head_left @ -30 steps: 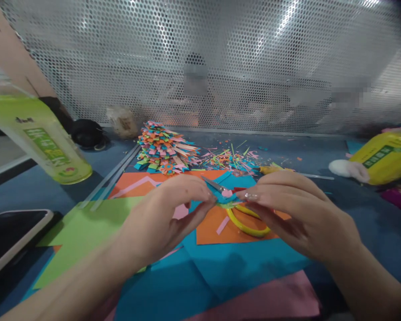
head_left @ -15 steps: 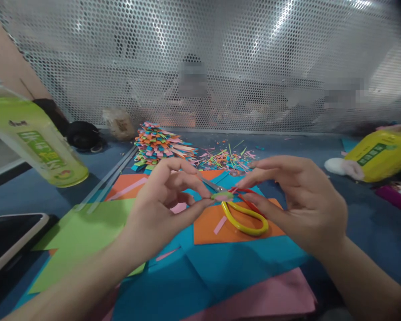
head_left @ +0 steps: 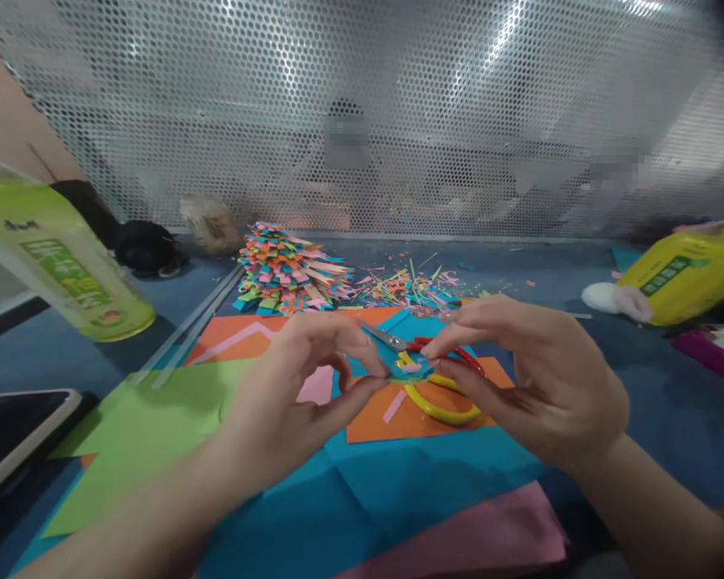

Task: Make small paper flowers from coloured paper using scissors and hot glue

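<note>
My left hand (head_left: 319,378) is closed, thumb and index finger pinching one end of a small paper piece (head_left: 411,370). The piece looks blue, pink and green; its fine shape is too small and blurred to tell. My right hand (head_left: 519,374) pinches the other end with thumb and fingertips. Just behind and below the piece lie scissors (head_left: 443,414) with one yellow and one red handle, their blades pointing up and left. Under them are an orange paper sheet (head_left: 368,426) and blue sheets (head_left: 338,515). A small pink strip (head_left: 394,407) lies on the orange sheet.
Behind my hands stand a cone of folded coloured paper (head_left: 283,269) and a pile of paper scraps (head_left: 410,285). Left are a drink bottle (head_left: 66,257), clear sticks (head_left: 187,338), green sheets (head_left: 138,426) and a phone (head_left: 18,434). A yellow packet (head_left: 688,269) lies right.
My right fingertips have closed in on the paper piece, which was held mainly by my left hand. The piece has tilted and shows more blue; both hands are slightly lower.
</note>
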Tool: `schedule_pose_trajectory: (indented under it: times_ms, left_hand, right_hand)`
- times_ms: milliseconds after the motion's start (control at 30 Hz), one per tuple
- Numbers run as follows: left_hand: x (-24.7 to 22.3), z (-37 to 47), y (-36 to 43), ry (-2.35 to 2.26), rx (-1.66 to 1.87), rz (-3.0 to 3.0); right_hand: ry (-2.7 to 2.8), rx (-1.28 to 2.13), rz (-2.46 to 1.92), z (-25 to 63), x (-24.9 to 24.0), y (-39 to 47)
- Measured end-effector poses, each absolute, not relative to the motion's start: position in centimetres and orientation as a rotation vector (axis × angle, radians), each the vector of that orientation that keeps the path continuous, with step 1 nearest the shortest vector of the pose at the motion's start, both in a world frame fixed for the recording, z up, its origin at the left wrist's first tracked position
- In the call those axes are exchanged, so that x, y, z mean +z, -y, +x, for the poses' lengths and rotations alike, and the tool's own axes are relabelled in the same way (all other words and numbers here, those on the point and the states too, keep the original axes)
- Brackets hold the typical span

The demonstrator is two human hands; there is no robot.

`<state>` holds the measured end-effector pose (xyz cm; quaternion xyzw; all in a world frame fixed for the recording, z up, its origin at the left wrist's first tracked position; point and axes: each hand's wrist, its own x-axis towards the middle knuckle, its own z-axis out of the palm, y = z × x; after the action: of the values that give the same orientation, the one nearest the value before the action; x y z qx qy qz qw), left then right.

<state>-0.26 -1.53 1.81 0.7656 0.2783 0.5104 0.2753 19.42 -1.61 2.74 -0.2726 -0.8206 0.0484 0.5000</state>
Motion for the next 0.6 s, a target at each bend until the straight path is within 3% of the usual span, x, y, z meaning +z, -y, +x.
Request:
schedule_pose_trajectory:
  times_ms: [300, 600]
  left_hand:
    - [3.0, -0.8, 2.1, -0.726, 1.392, 2.404]
    - [3.1, -0.8, 2.5, -0.724, 1.411, 2.391]
  right_hand:
    - [2.114, 0.065, -0.577, 19.7, 3.4, 1.9]
    - [2.131, -0.035, -0.529, 20.0, 3.5, 2.1]
